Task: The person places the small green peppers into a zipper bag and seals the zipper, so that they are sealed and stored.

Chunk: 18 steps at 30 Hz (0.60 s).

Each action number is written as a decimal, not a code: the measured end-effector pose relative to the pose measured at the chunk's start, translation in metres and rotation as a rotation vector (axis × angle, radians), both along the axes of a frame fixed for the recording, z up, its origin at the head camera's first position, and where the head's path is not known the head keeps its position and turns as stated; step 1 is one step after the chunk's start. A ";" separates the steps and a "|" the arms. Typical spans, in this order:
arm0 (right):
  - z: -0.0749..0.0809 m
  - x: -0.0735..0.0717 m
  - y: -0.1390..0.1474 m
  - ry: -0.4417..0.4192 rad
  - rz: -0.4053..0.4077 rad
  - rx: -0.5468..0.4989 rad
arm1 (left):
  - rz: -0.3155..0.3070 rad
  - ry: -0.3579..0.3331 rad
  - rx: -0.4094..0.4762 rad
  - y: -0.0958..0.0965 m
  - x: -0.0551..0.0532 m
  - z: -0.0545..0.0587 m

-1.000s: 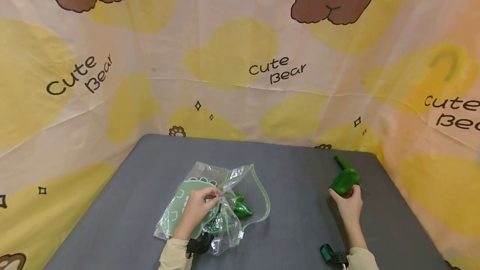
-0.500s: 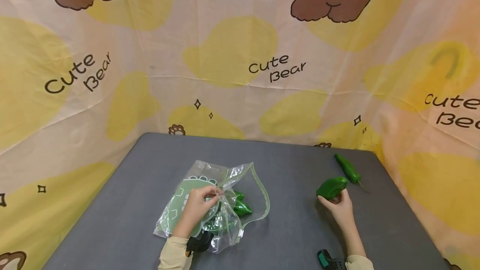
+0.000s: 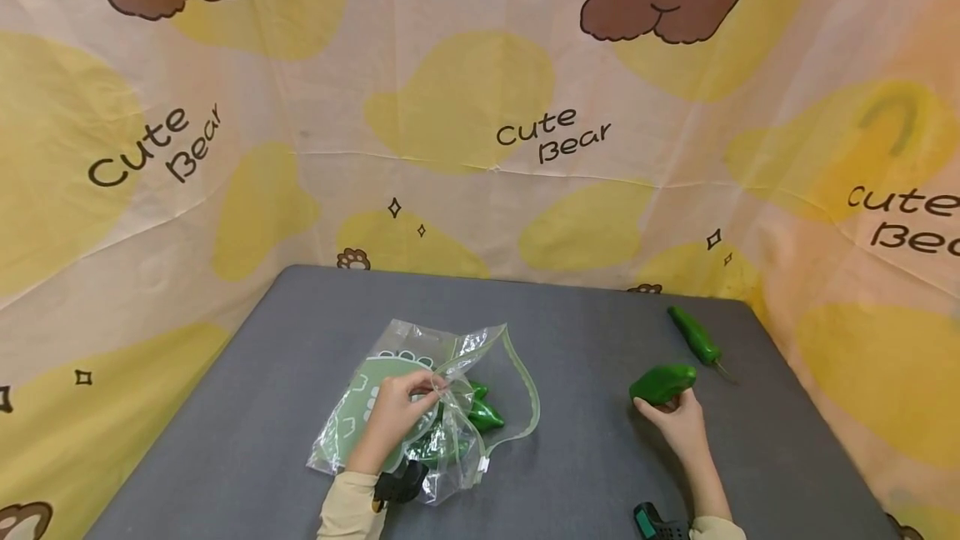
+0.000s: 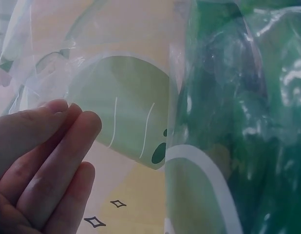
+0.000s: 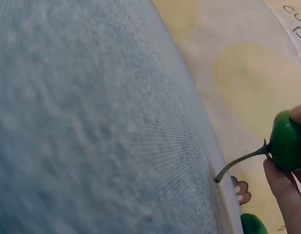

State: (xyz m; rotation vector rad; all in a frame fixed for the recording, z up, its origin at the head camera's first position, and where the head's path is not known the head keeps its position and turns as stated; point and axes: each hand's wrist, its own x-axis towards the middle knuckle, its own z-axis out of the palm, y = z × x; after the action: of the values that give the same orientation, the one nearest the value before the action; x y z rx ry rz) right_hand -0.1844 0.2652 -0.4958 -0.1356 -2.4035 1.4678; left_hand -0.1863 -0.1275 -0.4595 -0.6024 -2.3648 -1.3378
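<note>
My left hand pinches the edge of a clear zip bag with a pale green print, left of the table's middle. Inside the bag lie glossy green peppers, partly hidden by plastic and print; how many I cannot tell. In the left wrist view, my thumb and fingertips meet on the film. To the right, my right hand grips a green pepper by its near side, above or on the table. Its thin stem shows in the right wrist view. Behind it lies a long green pepper.
The grey table stands against a printed cloth backdrop at the back and sides. A white zip slider sits on the bag's near rim. A black wrist device is strapped to my left wrist.
My right hand has moved left and slightly toward me with the green pepper, away from the long pepper, which is now fully visible. My left hand and the bag have stayed in place.
</note>
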 end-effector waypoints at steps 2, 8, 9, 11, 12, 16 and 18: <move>0.001 0.002 -0.002 -0.033 0.006 0.016 | 0.006 0.004 -0.007 0.000 0.000 0.000; 0.003 0.002 -0.007 -0.081 0.025 0.045 | 0.010 -0.016 -0.016 0.000 0.000 0.001; 0.002 0.002 -0.007 -0.083 0.027 0.047 | 0.012 -0.020 -0.017 0.001 0.000 0.001; 0.001 0.001 -0.009 -0.086 0.035 0.052 | 0.015 -0.024 -0.019 0.001 0.001 0.002; 0.000 0.001 -0.010 -0.083 0.038 0.054 | 0.015 -0.023 -0.019 0.001 0.001 0.002; -0.005 0.000 -0.017 -0.075 0.065 0.048 | 0.010 -0.014 -0.019 0.001 0.001 0.002; -0.007 0.000 -0.020 -0.076 0.084 0.040 | 0.007 -0.010 -0.017 0.001 0.002 0.001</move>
State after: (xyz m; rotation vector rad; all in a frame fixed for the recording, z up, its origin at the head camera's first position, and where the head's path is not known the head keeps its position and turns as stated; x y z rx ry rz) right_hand -0.1845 0.2450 -0.5028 -0.0838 -2.5263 1.4739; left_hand -0.1848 -0.1260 -0.4582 -0.5931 -2.3864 -1.3215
